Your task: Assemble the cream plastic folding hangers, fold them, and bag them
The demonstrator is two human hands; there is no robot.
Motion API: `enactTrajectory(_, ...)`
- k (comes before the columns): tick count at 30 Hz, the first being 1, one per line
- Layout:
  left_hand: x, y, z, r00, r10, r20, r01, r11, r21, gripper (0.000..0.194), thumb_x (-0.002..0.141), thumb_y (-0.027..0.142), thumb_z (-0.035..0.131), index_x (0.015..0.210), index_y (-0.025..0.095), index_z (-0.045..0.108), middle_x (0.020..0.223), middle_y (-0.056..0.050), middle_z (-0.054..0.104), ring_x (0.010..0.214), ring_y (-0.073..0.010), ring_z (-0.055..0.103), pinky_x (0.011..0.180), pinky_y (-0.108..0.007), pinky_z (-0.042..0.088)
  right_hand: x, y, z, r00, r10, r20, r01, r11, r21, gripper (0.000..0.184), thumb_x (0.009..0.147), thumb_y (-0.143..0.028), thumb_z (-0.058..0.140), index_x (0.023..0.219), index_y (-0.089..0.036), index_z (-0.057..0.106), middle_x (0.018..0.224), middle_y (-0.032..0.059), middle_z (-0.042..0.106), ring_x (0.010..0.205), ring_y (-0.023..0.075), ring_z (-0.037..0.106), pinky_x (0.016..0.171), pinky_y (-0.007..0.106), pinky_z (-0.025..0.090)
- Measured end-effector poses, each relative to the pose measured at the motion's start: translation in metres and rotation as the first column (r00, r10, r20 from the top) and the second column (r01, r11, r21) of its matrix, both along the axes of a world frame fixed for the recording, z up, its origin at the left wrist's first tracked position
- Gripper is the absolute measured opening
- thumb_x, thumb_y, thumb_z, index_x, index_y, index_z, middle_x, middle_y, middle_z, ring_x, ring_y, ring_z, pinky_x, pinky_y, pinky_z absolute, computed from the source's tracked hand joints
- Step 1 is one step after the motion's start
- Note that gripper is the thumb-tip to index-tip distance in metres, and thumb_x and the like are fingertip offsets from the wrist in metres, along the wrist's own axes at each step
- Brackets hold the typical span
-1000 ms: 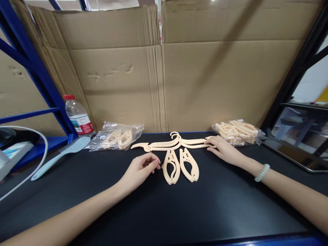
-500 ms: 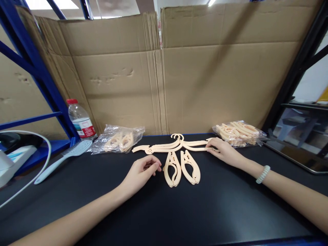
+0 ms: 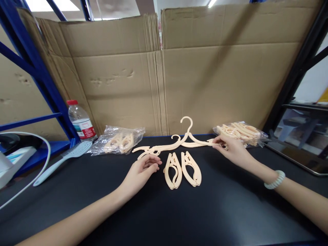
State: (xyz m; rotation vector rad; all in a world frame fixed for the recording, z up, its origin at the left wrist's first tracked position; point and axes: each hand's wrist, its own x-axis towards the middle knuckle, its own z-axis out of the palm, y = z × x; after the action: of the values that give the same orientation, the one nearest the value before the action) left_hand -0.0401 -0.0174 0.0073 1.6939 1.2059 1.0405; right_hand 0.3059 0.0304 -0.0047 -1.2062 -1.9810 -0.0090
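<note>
Two unfolded cream plastic hangers overlap at the back of the black table. My right hand [image 3: 228, 147] pinches the right end of one hanger [image 3: 194, 143], whose hook stands raised above the other. The second hanger [image 3: 169, 147] lies lower, its arm reaching left. My left hand [image 3: 143, 171] is just in front of that left end, fingers loosely curled with a gap to the thumb and nothing visible in them. Two folded hangers lie side by side between my hands, a left one [image 3: 167, 176] and a right one [image 3: 198, 172].
Clear plastic bags of folded hangers lie at back left [image 3: 138, 133] and back right [image 3: 241, 131]. A red-capped bottle [image 3: 82, 121], a pale blue hairbrush [image 3: 65, 157] and a white cable [image 3: 47, 160] are at the left. A cardboard wall [image 3: 123, 85] stands behind.
My right hand has moved slightly right with the hanger. That hanger's hook has risen and shifted right, away from the other hook. My left hand has barely moved.
</note>
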Motion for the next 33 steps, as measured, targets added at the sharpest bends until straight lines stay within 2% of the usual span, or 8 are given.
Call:
enactTrajectory(6, -0.002, 0.002, -0.005, 0.992, 0.086, 0.093, -0.081, 0.995, -0.056, 0.051, 0.072, 0.032, 0.061, 0.12, 0.014, 0.051, 0.12, -0.014, 0.06, 0.096, -0.0232, 0.065, 0.09, -0.041, 0.051, 0.003, -0.012, 0.018, 0.998, -0.028, 0.05, 0.026, 0.999, 0.031, 0.02, 0.086, -0.034, 0.051, 0.094, -0.021, 0.064, 0.081, 0.0063, 0.069, 0.07, 0.0215, 0.063, 0.06, 0.034, 0.052)
enactTrajectory(9, -0.001, 0.001, -0.006, 0.982, 0.115, 0.152, -0.107, 0.992, -0.059, 0.053, 0.075, 0.033, 0.059, 0.123, 0.015, 0.046, 0.128, -0.015, 0.053, 0.094, -0.0215, 0.066, 0.089, -0.039, 0.053, 0.002, -0.016, 0.021, 0.996, -0.012, 0.088, 0.007, 0.998, 0.057, 0.02, 0.087, -0.034, 0.049, 0.09, -0.022, 0.064, 0.081, 0.0063, 0.069, 0.068, 0.0211, 0.062, 0.059, 0.034, 0.051)
enactTrajectory(18, 0.0, -0.004, -0.009, 0.997, -0.016, 0.081, 0.008, 0.995, 0.102, 0.069, 0.083, 0.033, 0.055, 0.144, 0.023, 0.023, 0.122, -0.009, 0.052, 0.087, -0.0155, 0.062, 0.086, -0.034, 0.052, -0.014, -0.027, 0.019, 0.985, 0.099, 0.141, -0.1, 0.995, 0.001, 0.011, 0.085, -0.025, 0.049, 0.086, -0.021, 0.06, 0.076, 0.0044, 0.065, 0.064, 0.0173, 0.059, 0.055, 0.029, 0.048)
enactTrajectory(21, 0.0, -0.007, -0.008, 0.997, -0.077, -0.026, 0.08, 0.986, 0.148, 0.061, 0.086, 0.033, 0.053, 0.143, 0.024, 0.031, 0.11, -0.006, 0.058, 0.078, -0.0134, 0.06, 0.079, -0.03, 0.051, -0.021, -0.033, 0.018, 0.977, 0.138, 0.165, -0.135, 0.99, -0.028, 0.013, 0.087, -0.023, 0.048, 0.087, -0.022, 0.061, 0.074, 0.0026, 0.063, 0.063, 0.016, 0.057, 0.054, 0.028, 0.046)
enactTrajectory(25, 0.002, -0.011, -0.002, 0.978, -0.049, -0.202, 0.088, 0.978, 0.189, 0.04, 0.089, 0.035, 0.046, 0.124, 0.018, 0.057, 0.078, -0.001, 0.06, 0.064, -0.0134, 0.054, 0.067, -0.026, 0.047, -0.022, -0.034, 0.014, 0.961, 0.197, 0.194, -0.19, 0.98, -0.05, 0.016, 0.091, -0.022, 0.045, 0.093, -0.022, 0.061, 0.08, 0.0037, 0.064, 0.066, 0.0156, 0.057, 0.056, 0.027, 0.047)
enactTrajectory(28, 0.001, -0.01, 0.0, 0.975, -0.016, -0.223, 0.064, 0.976, 0.207, 0.038, 0.089, 0.036, 0.046, 0.118, 0.018, 0.061, 0.076, -0.001, 0.061, 0.061, -0.0132, 0.053, 0.063, -0.025, 0.046, -0.019, -0.03, 0.012, 0.932, 0.218, 0.29, -0.233, 0.972, 0.019, 0.02, 0.093, -0.022, 0.043, 0.102, -0.022, 0.061, 0.09, 0.0069, 0.064, 0.08, 0.0194, 0.059, 0.068, 0.032, 0.049)
enactTrajectory(30, 0.001, -0.009, -0.001, 0.975, -0.011, -0.221, 0.059, 0.976, 0.208, 0.038, 0.089, 0.036, 0.045, 0.118, 0.018, 0.06, 0.077, -0.001, 0.061, 0.061, -0.0133, 0.052, 0.062, -0.025, 0.045, -0.017, -0.029, 0.012, 0.911, 0.161, 0.38, -0.216, 0.971, 0.107, 0.021, 0.093, -0.021, 0.044, 0.103, -0.022, 0.062, 0.093, 0.0081, 0.066, 0.088, 0.0233, 0.058, 0.077, 0.038, 0.048)
enactTrajectory(33, 0.001, -0.008, -0.001, 0.975, -0.016, -0.221, 0.062, 0.977, 0.205, 0.037, 0.089, 0.036, 0.045, 0.117, 0.018, 0.061, 0.076, -0.001, 0.06, 0.06, -0.0135, 0.052, 0.062, -0.025, 0.044, -0.017, -0.032, 0.015, 0.893, -0.003, 0.449, -0.117, 0.964, 0.24, 0.022, 0.093, -0.021, 0.043, 0.099, -0.022, 0.065, 0.093, 0.0091, 0.069, 0.085, 0.0266, 0.058, 0.075, 0.041, 0.046)
